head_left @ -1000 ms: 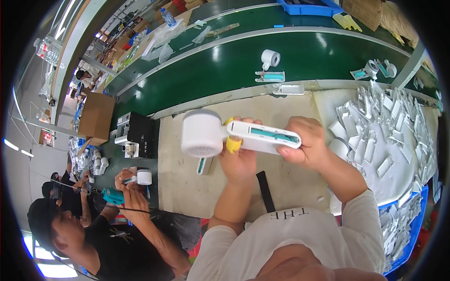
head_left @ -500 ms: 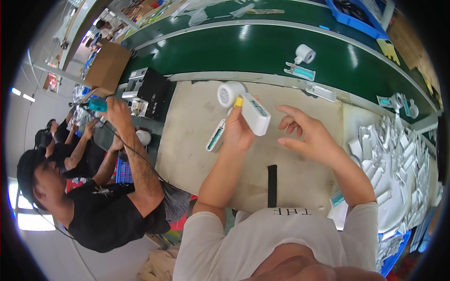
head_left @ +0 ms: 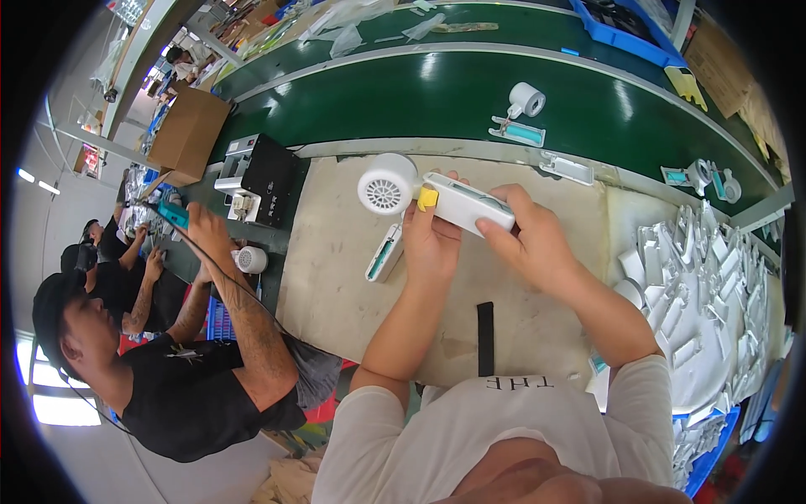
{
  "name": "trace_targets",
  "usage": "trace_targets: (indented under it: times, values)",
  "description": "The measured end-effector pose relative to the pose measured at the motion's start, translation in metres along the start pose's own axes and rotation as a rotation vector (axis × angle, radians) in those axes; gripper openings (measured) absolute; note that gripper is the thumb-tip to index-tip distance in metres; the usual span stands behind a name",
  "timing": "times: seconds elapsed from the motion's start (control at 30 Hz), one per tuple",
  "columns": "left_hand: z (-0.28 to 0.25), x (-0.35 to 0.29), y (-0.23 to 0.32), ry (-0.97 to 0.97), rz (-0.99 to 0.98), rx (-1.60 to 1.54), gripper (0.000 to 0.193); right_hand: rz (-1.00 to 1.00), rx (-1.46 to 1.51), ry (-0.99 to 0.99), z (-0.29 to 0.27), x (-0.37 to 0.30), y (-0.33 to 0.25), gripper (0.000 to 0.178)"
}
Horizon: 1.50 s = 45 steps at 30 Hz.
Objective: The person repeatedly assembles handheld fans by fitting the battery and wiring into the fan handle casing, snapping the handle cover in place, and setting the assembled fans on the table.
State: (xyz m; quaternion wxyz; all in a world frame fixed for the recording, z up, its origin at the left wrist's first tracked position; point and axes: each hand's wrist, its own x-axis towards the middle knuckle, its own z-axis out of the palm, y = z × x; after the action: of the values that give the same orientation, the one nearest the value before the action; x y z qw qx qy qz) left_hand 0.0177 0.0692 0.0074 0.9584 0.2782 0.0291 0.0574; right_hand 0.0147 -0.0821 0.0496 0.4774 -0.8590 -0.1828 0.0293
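"What do you see at the far left?"

"A co-worker in black [head_left: 193,386], a teal tool [head_left: 174,214] in one raised hand. To the right of that, a black machine [head_left: 262,189] stands near the back left corner of the beige desk [head_left: 327,319]."

"And the thing being handled?"

"The white device [head_left: 466,202] is held up over the desk, left of its middle. Its round head, with a grille facing the camera, is at the left; the handle slants down to the right. Below the head, a loose handle [head_left: 384,252] with a teal inside lies on the desk."

"How are the fingers set?"

"The left hand [head_left: 432,242] holds the device near the neck, a yellow wrap [head_left: 428,198] at the thumb, the other fingers partly hidden behind the handle. The right hand [head_left: 537,242] has the handle's far end between thumb and fingers."

"Anything further right?"

"A black strip [head_left: 486,338] lies close to the person's shirt. Beyond the right hand, a white shell [head_left: 567,168] rests by the back edge, then a heap of white parts [head_left: 693,286] fills the right side."
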Motion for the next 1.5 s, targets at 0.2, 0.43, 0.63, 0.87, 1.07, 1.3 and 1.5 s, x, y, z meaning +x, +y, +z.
trace_targets:
  times: [0.2, 0.43, 0.63, 0.87, 1.07, 1.3, 1.5]
  values:
    - [0.014, -0.004, -0.007, -0.035, 0.057, 0.157, 0.03, -0.15, 0.221, 0.057, -0.009, 0.001, 0.024, 0.029]
    - [0.008, 0.006, -0.019, -0.052, -0.061, 0.006, 0.03, -0.076, 0.201, 0.093, -0.012, 0.003, 0.013, 0.035]
    - [0.003, 0.009, -0.013, -0.035, -0.065, 0.093, 0.03, -0.004, 0.329, -0.08, -0.017, -0.007, 0.004, 0.052]
    - [-0.033, -0.022, 0.07, -0.544, 0.407, 2.092, 0.029, 0.003, -0.267, -0.128, -0.067, 0.046, 0.061, 0.041]
    - [-0.084, -0.015, 0.087, -0.166, 0.19, 2.078, 0.03, 0.058, -0.467, 0.007, -0.029, 0.14, 0.132, 0.044]
    - [-0.115, -0.003, 0.124, 0.213, 0.341, 2.276, 0.047, 0.173, -0.693, -0.004, -0.002, 0.173, 0.125, 0.05]
    - [-0.077, 0.012, 0.078, -0.075, 0.34, 1.466, 0.041, 0.343, 0.245, -0.006, -0.008, 0.131, 0.088, 0.054]
